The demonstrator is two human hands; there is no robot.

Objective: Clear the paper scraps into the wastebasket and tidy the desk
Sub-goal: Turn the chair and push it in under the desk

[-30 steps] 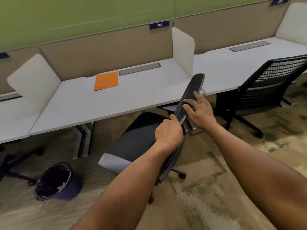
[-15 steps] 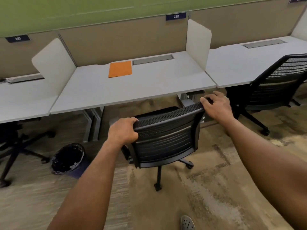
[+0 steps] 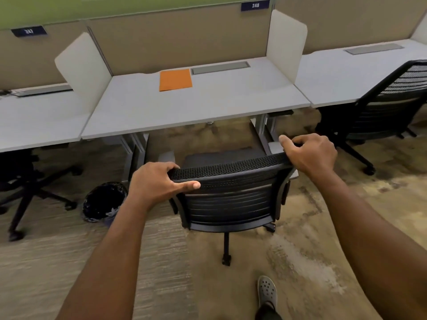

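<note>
A black mesh office chair point(image 3: 231, 199) stands in front of the grey desk point(image 3: 196, 105), its back turned to me. My left hand point(image 3: 157, 181) grips the left top corner of the backrest. My right hand point(image 3: 309, 153) grips the right top corner. An orange sheet point(image 3: 175, 79) lies flat at the back of the desk. A dark wastebasket point(image 3: 104, 202) with a black liner stands on the floor left of the chair, beside the desk leg. No paper scraps show on the desk.
A second black chair point(image 3: 383, 107) stands at the desk on the right. Another chair base point(image 3: 30, 190) is under the left desk. White dividers point(image 3: 286, 42) separate the desks. My grey shoe point(image 3: 266, 292) is on the carpet behind the chair.
The chair has swung round so its back faces me squarely, and it sits nearer the desk. Both hands have shifted to the top corners of the backrest.
</note>
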